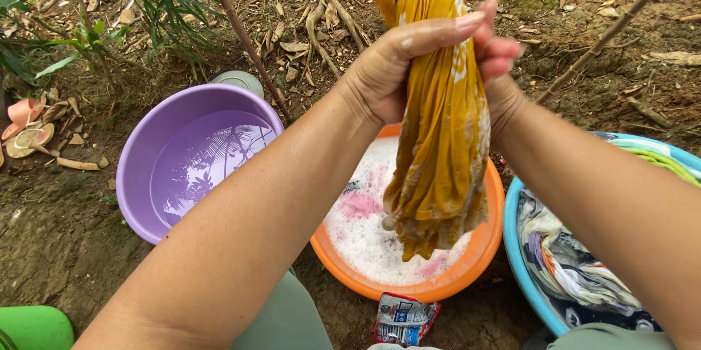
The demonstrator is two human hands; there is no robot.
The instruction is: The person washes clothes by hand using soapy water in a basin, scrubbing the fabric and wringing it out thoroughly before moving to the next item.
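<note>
1. Nearest to you, at the bottom of the view, a small printed sachet (404,318) lay on the bare ground (58,240), just in front of the near rim of the orange basin (478,248). A green plastic object (33,326) sat in the bottom left corner; what it was could not be told.
2. The orange basin stood between your forearms, filled with white suds tinged pink, with some dark and pink fabric showing through the foam.
3. To its right, touching or almost touching it, stood a blue basin (527,280) heaped with mixed wet clothes. To its left, a purple basin (139,167) held clear water that mirrored foliage.
4. Your left hand (398,69) was clenched tight around the yellow cloth (438,138), fingers wrapped over the twisted fabric.
5. Your right hand (496,58) gripped the same cloth from the other side, fingers curled shut against it, just beside your left hand.
6. The yellow cloth hung upright from both fists; its lower end dangled over the suds of the orange basin, and its upper end rose past the top of the view.
7. Farthest off, roots, dry leaves, thin sticks and a leafy green plant (109,6) covered the ground beyond the basins.
</note>
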